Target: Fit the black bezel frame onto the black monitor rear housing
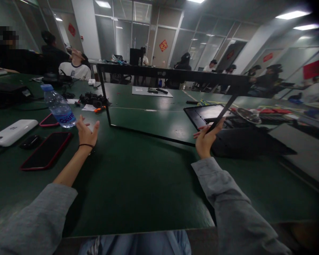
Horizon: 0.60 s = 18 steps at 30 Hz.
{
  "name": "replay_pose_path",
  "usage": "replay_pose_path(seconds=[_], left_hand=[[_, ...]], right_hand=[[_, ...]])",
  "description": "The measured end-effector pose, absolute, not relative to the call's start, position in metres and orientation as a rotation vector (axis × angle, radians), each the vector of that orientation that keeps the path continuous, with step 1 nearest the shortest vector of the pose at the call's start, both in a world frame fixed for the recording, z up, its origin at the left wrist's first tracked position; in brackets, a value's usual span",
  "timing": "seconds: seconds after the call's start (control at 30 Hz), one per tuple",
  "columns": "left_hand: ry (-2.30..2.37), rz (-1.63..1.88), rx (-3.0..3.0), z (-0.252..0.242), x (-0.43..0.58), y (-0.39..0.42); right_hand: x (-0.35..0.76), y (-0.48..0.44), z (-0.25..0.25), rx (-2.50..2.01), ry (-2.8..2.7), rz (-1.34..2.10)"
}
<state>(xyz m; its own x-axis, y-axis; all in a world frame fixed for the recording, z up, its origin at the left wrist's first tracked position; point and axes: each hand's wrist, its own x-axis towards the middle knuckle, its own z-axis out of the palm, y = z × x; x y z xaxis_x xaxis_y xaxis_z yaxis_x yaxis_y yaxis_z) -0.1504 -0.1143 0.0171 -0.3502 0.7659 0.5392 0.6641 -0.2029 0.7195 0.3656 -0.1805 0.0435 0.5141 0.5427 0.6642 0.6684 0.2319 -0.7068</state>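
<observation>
A thin black rectangular screen bezel (180, 75) stands tilted up over the green table, with the scene behind showing through its open middle. Gripping its right side bar is my right hand (205, 141), fingers wrapped round the bar. My left hand (87, 135) is raised over the table, left of the bezel, with fingers apart and nothing in them. A water bottle (59, 108) with a blue cap is just beyond the left fingertips; I cannot tell whether they touch. Near that hand lies a phone (47, 151) in a red case.
Left are a white power bank (13, 132), a small black case (31, 142), another phone (49, 120) and a cable pile (91, 100). Right are a black panel (244, 143), a screen panel (204, 112) and a grey laptop-like slab (305, 148). Several people sit beyond the table.
</observation>
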Motion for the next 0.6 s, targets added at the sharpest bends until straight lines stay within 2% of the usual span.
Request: replay_pose_path(seconds=[0.07,0.27,0.43,0.6], left_hand=[[1.871,1.570,1.729,0.014,-0.150,-0.113],[1.779,1.162,1.819,0.012,-0.148,-0.115],[2.043,0.914,1.887,0.012,-0.149,-0.113],[2.106,0.849,1.997,0.004,-0.148,-0.107]], right_hand=[[0.367,-0.179,0.037,-1.473,-1.130,-0.006],[0.376,-0.162,0.015,-1.581,-1.196,0.186],[0.387,-0.151,-0.001,-1.833,-1.414,0.091],[0.387,-0.154,-0.008,-2.059,-1.522,-0.082]])
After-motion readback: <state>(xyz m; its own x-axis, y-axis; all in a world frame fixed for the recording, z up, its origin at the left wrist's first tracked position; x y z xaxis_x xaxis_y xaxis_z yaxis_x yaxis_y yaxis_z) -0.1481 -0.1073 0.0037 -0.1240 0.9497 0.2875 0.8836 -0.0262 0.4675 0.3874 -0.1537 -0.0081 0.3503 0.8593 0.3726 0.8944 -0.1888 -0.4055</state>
